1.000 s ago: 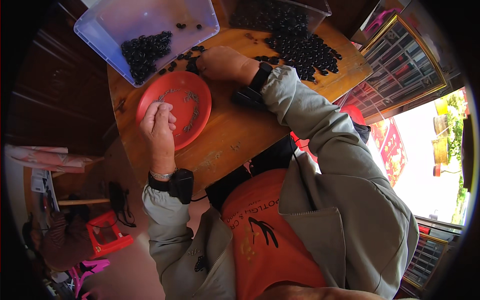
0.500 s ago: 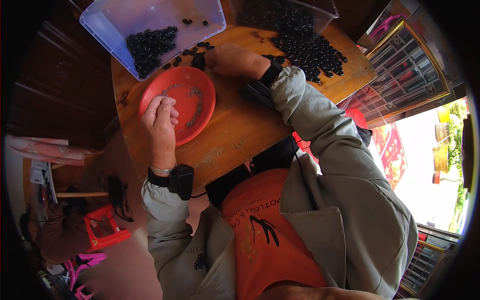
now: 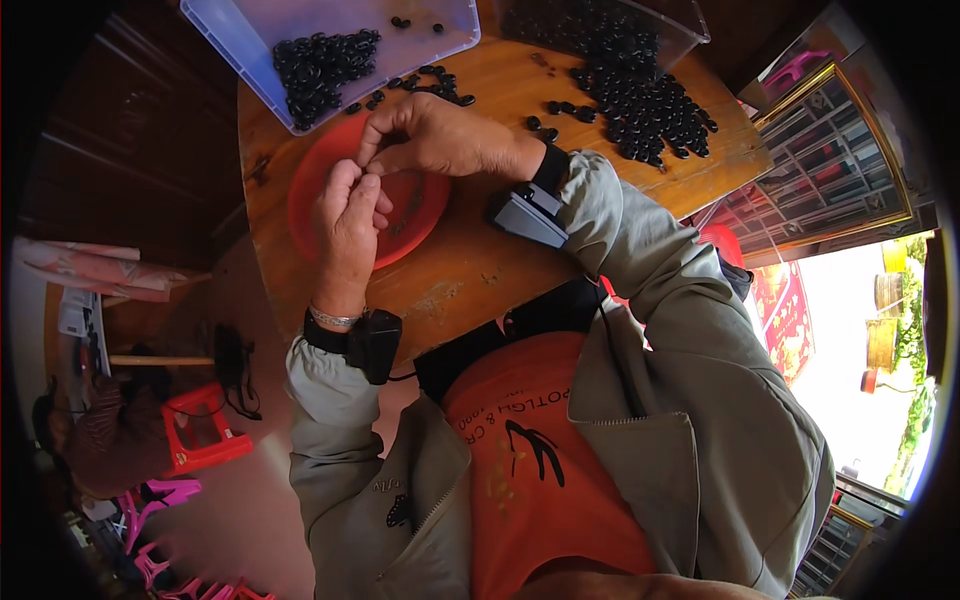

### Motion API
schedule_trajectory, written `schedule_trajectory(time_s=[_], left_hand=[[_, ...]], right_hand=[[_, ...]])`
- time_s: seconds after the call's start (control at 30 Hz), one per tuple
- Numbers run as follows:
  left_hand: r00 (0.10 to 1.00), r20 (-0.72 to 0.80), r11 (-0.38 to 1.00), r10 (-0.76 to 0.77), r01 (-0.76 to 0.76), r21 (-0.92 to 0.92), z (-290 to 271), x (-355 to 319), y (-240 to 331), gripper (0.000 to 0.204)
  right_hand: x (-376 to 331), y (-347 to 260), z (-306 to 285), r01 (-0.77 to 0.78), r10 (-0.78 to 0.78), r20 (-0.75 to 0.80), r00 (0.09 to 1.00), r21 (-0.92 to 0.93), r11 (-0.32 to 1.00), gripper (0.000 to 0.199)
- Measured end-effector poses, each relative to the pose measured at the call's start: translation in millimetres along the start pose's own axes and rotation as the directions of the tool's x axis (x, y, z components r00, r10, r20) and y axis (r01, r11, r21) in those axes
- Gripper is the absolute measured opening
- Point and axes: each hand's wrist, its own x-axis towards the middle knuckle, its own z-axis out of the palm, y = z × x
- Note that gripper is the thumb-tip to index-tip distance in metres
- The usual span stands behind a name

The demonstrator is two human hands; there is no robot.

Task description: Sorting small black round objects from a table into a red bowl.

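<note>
Above the red plate (image 3: 304,190), my left hand (image 3: 347,225) and my right hand (image 3: 435,138) meet at the fingertips. The left fingers are curled, with thumb and forefinger pinched together. My right thumb and forefinger are also closed in a pinch, right against the left ones. Whatever lies between them is too small and covered to make out. My hands hide much of the plate and most of the small metal bits in it. Just beyond my right hand, a scatter of black, glossy, rounded pieces (image 3: 437,83) lies on the wooden table (image 3: 470,260).
A pale translucent bin (image 3: 420,48) at the far left holds a heap of black pieces (image 3: 322,75). Far right, a clear box (image 3: 685,38) lies by a spread of more black pieces (image 3: 650,115). A red stool (image 3: 240,447) stands on the floor at left.
My right hand has come from the loose black pieces back to my left hand, and their fingertips now meet. The left hand stays over the plate. The view has shifted slightly.
</note>
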Motion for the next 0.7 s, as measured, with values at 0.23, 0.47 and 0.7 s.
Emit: schedule_trajectory(time_s=[0.23, 0.47, 0.7], left_hand=[[1.000, -0.002, 0.996, 0.016, -0.016, -0.090, -9.9, 4.1, 0.3, 0.015], [0.996, -0.091, 0.990, 0.005, -0.018, -0.137, -16.4, 5.4, 0.1, 0.013], [0.960, -0.278, 0.975, 0.001, -0.063, -0.215, -29.3, 5.2, 9.6, 0.013]], right_hand=[[5.5, -17.7, 0.3, -0.112, 0.113, -0.004, 0.994, 0.126, 0.986, 0.014], [15.4, -13.1, 3.3, 0.058, -0.067, -0.040, 0.997, -0.194, 0.979, 0.015], [14.2, -2.6, -8.4, 0.219, -0.004, 0.250, 0.968, -0.842, 0.494, 0.015]])
